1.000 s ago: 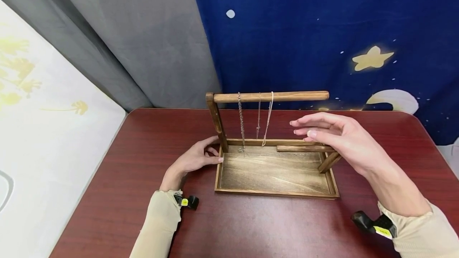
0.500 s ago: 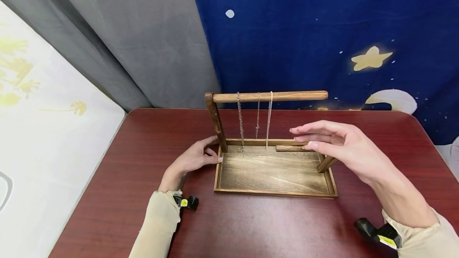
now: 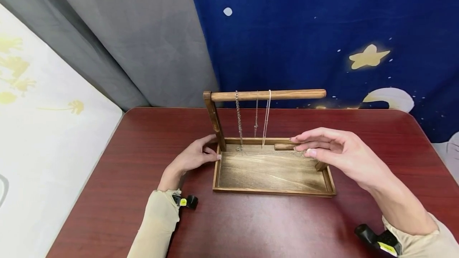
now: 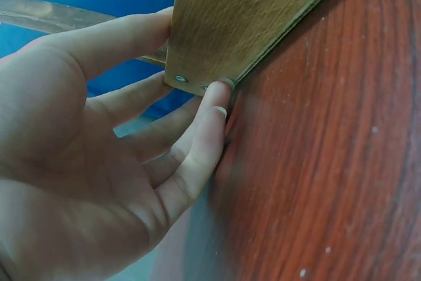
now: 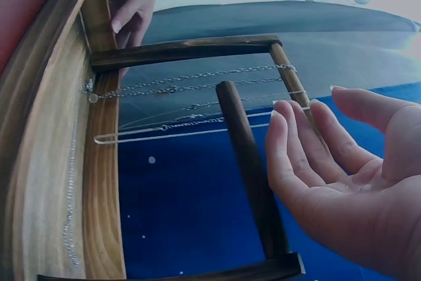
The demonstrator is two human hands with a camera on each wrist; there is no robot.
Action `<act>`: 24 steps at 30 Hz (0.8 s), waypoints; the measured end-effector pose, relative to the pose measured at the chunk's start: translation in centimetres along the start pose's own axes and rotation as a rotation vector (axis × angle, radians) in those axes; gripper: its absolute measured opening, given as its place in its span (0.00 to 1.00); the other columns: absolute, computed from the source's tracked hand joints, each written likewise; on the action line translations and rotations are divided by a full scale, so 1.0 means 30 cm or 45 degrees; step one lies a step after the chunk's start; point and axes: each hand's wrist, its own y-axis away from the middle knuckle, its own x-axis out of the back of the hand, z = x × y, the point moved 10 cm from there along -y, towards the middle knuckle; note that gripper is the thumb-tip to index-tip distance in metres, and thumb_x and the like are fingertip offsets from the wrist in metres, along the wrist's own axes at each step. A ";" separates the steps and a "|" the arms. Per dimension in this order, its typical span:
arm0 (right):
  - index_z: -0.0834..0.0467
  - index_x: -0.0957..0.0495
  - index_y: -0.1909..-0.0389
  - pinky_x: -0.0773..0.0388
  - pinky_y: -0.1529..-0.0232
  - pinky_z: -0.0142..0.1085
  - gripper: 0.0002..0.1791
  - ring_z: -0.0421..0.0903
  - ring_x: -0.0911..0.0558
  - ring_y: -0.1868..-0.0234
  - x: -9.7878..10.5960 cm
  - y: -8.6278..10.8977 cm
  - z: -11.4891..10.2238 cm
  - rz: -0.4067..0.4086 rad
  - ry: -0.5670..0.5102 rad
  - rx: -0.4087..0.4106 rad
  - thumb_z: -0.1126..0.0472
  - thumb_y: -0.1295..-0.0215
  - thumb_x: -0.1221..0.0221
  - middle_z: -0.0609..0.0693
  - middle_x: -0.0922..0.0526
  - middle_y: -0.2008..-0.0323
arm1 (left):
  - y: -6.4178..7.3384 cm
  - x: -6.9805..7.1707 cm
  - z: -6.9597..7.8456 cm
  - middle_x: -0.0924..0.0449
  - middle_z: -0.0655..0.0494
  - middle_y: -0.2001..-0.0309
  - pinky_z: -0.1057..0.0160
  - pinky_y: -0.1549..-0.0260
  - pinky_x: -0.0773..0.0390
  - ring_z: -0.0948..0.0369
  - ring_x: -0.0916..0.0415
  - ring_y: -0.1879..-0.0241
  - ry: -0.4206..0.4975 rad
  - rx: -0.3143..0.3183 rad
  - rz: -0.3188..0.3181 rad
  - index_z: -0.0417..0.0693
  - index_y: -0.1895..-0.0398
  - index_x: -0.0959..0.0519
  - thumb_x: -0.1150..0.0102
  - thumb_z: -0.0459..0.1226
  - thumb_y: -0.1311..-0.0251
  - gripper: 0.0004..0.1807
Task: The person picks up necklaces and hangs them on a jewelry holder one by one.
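Note:
A wooden jewelry stand (image 3: pixel 274 191), a shallow tray with two bars above it, stands on the table. From its upper bar (image 3: pixel 297 94) hang a silver chain necklace (image 3: pixel 239 118), a thinner necklace (image 3: pixel 256 116) and a white cord-like necklace (image 3: pixel 267 118). My left hand (image 3: pixel 195 155) holds the tray's left end, thumb at the rim; in the left wrist view its fingertips touch the wooden end panel (image 4: pixel 243 18). Over the right side of the tray hovers my right hand (image 3: pixel 340 150), empty, fingers loosely bent, hiding part of the lower bar (image 3: pixel 283 147).
A fine chain (image 5: pixel 71 195) lies along the tray floor near its back wall. The red-brown table (image 3: pixel 272 226) extends around the stand. Behind it hang a grey curtain (image 3: pixel 157 43) and a blue curtain (image 3: pixel 279 31) with stars.
My right hand has lowered from above the lower bar to in front of its right part. The white necklace sways slightly. My left hand keeps its place on the tray's end.

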 end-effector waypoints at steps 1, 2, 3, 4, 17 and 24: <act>0.66 0.24 0.41 0.20 0.53 0.36 0.19 0.51 0.16 0.49 -0.004 0.003 0.005 -0.002 -0.004 -0.001 0.74 0.32 0.43 0.61 0.18 0.46 | 0.001 0.001 -0.001 0.19 0.40 0.50 0.62 0.61 0.24 0.57 0.19 0.59 0.001 0.000 0.000 0.38 0.24 0.43 0.33 0.35 0.39 0.42; 0.66 0.24 0.41 0.20 0.53 0.36 0.19 0.51 0.16 0.49 -0.007 0.005 0.010 -0.003 -0.001 -0.004 0.75 0.32 0.43 0.61 0.17 0.47 | 0.003 0.002 -0.001 0.19 0.40 0.50 0.62 0.61 0.24 0.57 0.19 0.58 0.001 0.000 -0.001 0.37 0.24 0.43 0.33 0.35 0.38 0.42; 0.65 0.24 0.41 0.20 0.53 0.36 0.19 0.51 0.16 0.49 -0.011 0.008 0.017 -0.006 0.003 -0.012 0.74 0.32 0.43 0.60 0.17 0.48 | 0.004 0.002 0.000 0.19 0.40 0.50 0.62 0.61 0.24 0.56 0.19 0.58 0.002 0.000 -0.001 0.37 0.24 0.43 0.33 0.35 0.38 0.42; 0.65 0.23 0.41 0.20 0.52 0.35 0.19 0.50 0.16 0.49 -0.014 0.010 0.024 -0.008 0.010 -0.022 0.74 0.32 0.43 0.60 0.16 0.48 | 0.005 0.002 0.002 0.19 0.40 0.50 0.62 0.61 0.24 0.56 0.19 0.59 0.002 0.000 -0.001 0.37 0.24 0.43 0.33 0.35 0.38 0.42; 0.64 0.23 0.41 0.21 0.50 0.35 0.18 0.52 0.16 0.48 -0.047 0.029 0.075 -0.077 -0.021 -0.041 0.72 0.31 0.43 0.58 0.16 0.48 | 0.001 0.001 0.002 0.16 0.45 0.59 0.61 0.61 0.25 0.58 0.19 0.59 -0.006 0.026 0.004 0.37 0.24 0.44 0.33 0.36 0.39 0.43; 0.64 0.23 0.41 0.21 0.49 0.35 0.18 0.53 0.16 0.48 -0.057 0.039 0.096 -0.083 -0.020 -0.039 0.73 0.31 0.43 0.59 0.16 0.48 | 0.002 -0.001 -0.003 0.16 0.45 0.58 0.62 0.60 0.25 0.57 0.19 0.59 -0.002 0.030 0.003 0.38 0.24 0.44 0.33 0.36 0.39 0.43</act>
